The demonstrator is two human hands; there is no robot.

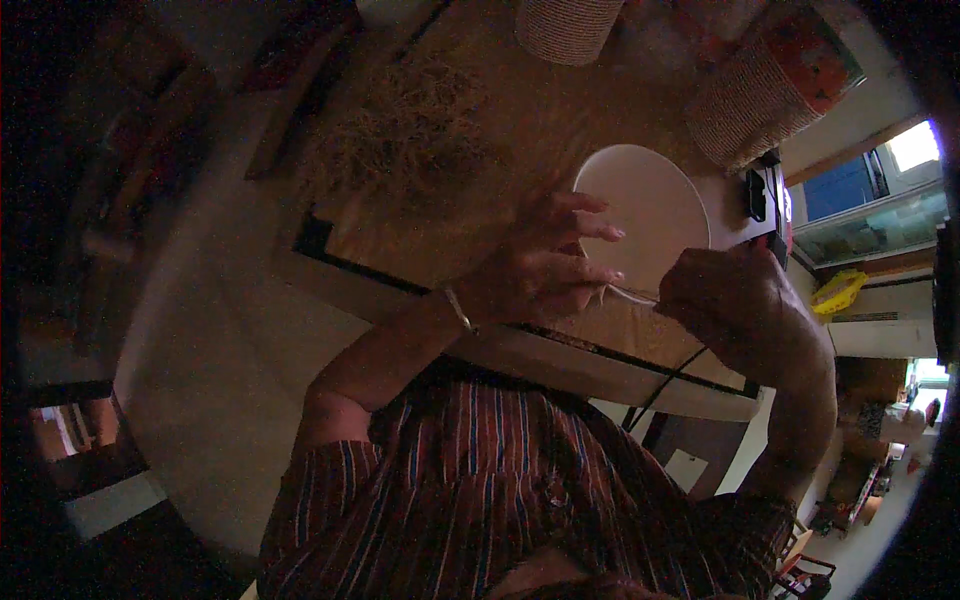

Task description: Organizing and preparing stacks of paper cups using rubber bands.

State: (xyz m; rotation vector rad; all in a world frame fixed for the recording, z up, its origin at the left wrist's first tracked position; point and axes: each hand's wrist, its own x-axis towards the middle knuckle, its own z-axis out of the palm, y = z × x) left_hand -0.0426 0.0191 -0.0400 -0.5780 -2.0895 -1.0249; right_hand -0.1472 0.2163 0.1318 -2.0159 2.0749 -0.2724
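Observation:
A pale round piece (650, 215), a disc or the end of a tub, lies between my two hands over the table. My left hand (555, 255) rests at its left edge, upper fingers spread over the pale face. Low down, its thumb and a finger pinch at the near rim. From there a thin strand (638, 293) runs across to my right hand (735, 310), whose fingers are closed on the strand's other end. The dim light hides whether the strand is fixed to the rim.
A tangled heap of straw-coloured fibre (410, 130) covers the table's left side. Two cord-wrapped cylinders stand beyond: a pale one (568, 28) at the top and another (755, 95) with a red upper part. A dark cable (665, 385) hangs over the table's near edge (560, 350).

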